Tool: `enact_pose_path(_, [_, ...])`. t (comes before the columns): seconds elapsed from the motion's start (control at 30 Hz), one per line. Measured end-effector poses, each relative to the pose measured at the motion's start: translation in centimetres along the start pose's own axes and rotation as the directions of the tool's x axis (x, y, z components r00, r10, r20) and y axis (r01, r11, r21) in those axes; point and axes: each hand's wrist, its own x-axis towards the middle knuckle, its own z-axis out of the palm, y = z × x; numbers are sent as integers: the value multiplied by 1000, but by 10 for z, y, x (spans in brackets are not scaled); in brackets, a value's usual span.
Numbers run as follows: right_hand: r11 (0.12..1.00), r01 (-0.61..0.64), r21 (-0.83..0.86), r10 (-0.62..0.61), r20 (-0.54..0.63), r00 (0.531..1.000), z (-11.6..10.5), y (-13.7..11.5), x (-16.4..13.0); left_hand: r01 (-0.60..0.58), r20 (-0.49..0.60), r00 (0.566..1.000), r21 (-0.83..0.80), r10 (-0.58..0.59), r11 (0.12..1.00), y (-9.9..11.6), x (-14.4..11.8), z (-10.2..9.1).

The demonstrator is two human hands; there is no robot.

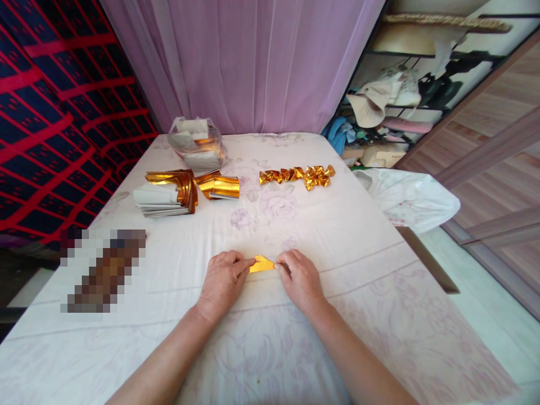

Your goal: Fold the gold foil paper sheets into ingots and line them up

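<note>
**Folding step: gold sheet pinched at both ends**

Your left hand (223, 279) and right hand (298, 275) each pinch one end of the gold sheet (261, 264), lying on the bed (337, 225) at lower centre. This looks like a crease in progress; the next move calls for aligned edges and firm fingertip pressure. Folded pieces (297, 175) lie upper centre, the foil stack (169, 194) upper left. Both hands cover the sheet's ends, and a pixelated patch at left is unreadable.

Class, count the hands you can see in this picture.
2: the left hand and the right hand rest on the white floral sheet, each pinching one end of a small folded gold foil paper.
</note>
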Motion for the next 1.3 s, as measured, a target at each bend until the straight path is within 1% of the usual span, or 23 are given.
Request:
enact_pose_path(0.2, [998, -12, -57, 9, -52, 999, 3, 0, -3, -10, -27, 1000, 22, 11, 1000, 0, -4, 0])
enact_pose_path(0.3, [997, -38, -71, 34, -51, 998, 2, -2, -3, -19, -29, 999, 8, 19, 1000, -1, -6, 0])
enact_pose_path(0.4, [996, -57, -69, 54, -44, 998, 1, -4, -2, -32, -4, 999, 41, 33, 999, 0, -9, -2])
enact_pose_path(0.6, [994, -80, -75, 76, -56, 996, 2, -8, -1, -108, 51, 994, 165, 101, 980, 9, -13, -13])
enact_pose_path(0.7, [995, -69, -76, 64, -61, 996, 2, -8, -1, -90, 95, 993, 221, 70, 971, 17, -4, -19])
enact_pose_path(0.8, [996, -56, -73, 52, -57, 997, 2, -8, -2, -40, 167, 986, 305, -12, 952, 28, 10, -22])
enact_pose_path(0.87, [996, -57, -69, 54, -48, 997, 2, -8, -1, -11, 194, 979, 356, -62, 934, 35, 17, -23])
enact_pose_path(0.93, [996, -65, -65, 62, -38, 997, 1, -8, -1, -5, 206, 975, 378, -78, 926, 39, 21, -23])
enact_pose_path(1.03, [996, -68, -62, 66, -30, 997, 0, -8, 0, -39, 220, 974, 378, -49, 925, 39, 24, -23])
enact_pose_path(1.1, [997, -54, -59, 53, -23, 998, -1, -9, 0, -85, 238, 971, 389, -10, 917, 37, 25, -23])
enact_pose_path(1.2, [998, -17, -64, 16, -11, 1000, -1, -8, 0, -147, 254, 966, 417, 40, 897, 35, 27, -22])
enact_pose_path(1.3, [998, 23, -64, -25, -29, 999, 0, -6, -2, -160, 245, 968, 426, 57, 891, 35, 29, -22])
